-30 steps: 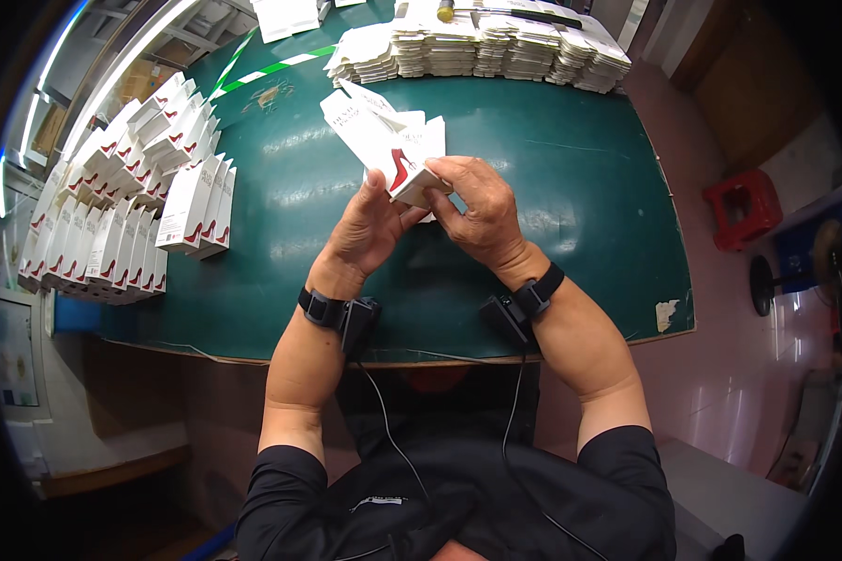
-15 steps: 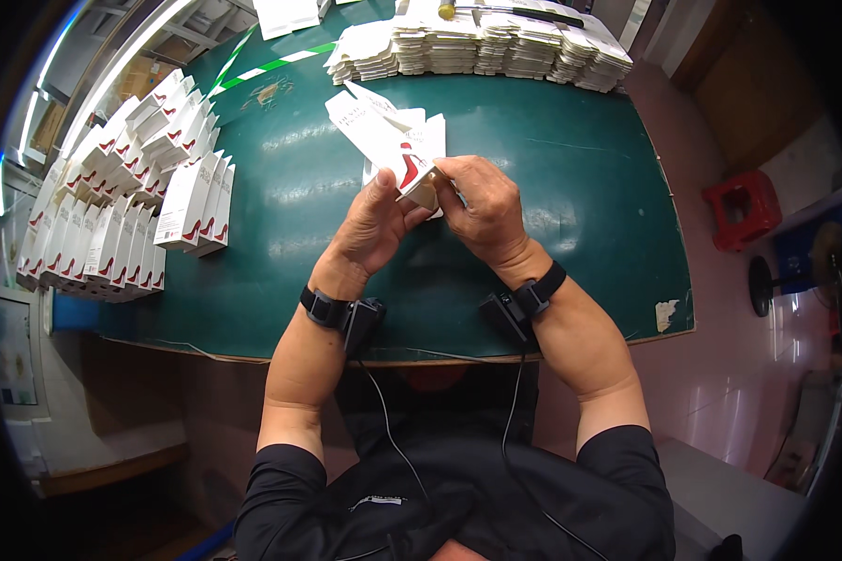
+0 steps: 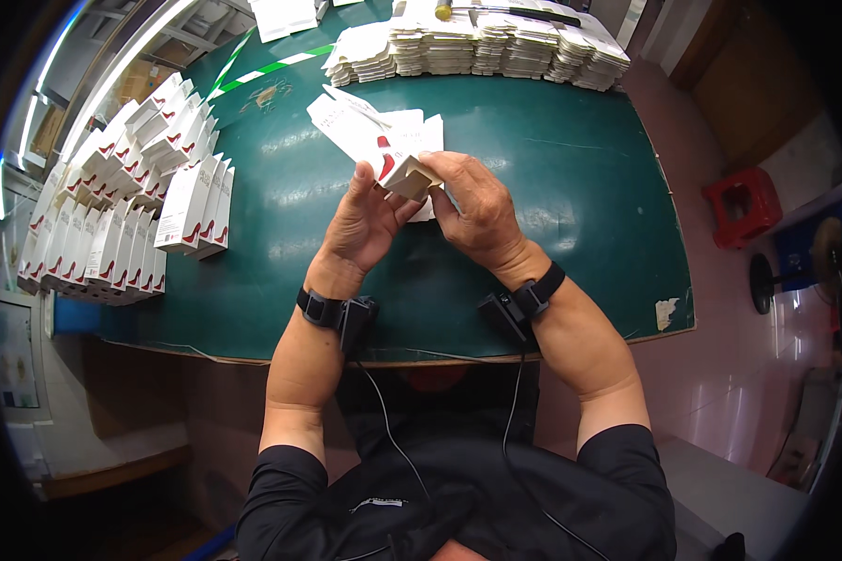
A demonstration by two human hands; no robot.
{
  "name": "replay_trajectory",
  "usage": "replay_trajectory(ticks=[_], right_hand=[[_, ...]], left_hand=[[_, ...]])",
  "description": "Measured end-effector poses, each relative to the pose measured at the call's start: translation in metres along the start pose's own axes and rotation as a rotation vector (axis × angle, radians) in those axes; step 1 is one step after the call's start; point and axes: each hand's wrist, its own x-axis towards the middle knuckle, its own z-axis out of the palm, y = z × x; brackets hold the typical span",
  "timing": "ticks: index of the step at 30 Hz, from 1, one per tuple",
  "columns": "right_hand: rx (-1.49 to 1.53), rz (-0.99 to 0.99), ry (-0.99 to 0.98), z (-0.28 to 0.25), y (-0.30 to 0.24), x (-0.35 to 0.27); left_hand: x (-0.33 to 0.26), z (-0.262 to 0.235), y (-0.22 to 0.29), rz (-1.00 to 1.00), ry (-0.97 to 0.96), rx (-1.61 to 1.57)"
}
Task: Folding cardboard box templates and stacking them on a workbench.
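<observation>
One white carton slants away leftward; right fingers pinch its near end, left fingers clasp its sides.

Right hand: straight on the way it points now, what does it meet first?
The held white carton: the right hand is at its near end, apparently touching. What would come beyond the carton is unclear from this one view's depth.

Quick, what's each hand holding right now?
Left hand: holding a box, fingers partly hidden.
Right hand: thumb and fingers closed on the same box's near end.
</observation>
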Motion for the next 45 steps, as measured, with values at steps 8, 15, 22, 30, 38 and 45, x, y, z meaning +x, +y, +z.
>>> replay_trajectory(ticks=[8,15,22,30,38,45], right_hand=[[0.065,0.005,0.021,0.0,-0.003,0.0],[0.13,0.081,-0.016,0.001,-0.006,-0.003],[0.152,0.058,-0.044,-0.001,-0.008,-0.002],[0.366,0.04,-0.131,0.0,-0.012,-0.002],[0.517,0.466,-0.169,0.003,-0.007,-0.009],[0.823,0.727,-0.196,0.006,-0.007,-0.011]], left_hand=[[0.002,-0.001,0.0,0.043,0.04,-0.018],[0.003,-0.007,-0.001,0.061,0.038,0.041],[0.006,-0.008,-0.002,0.143,0.119,0.055],[0.006,-0.009,0.0,0.151,0.06,-0.009],[0.006,-0.008,-0.005,0.14,0.001,0.092],[0.007,-0.005,-0.007,0.166,0.044,0.091]])
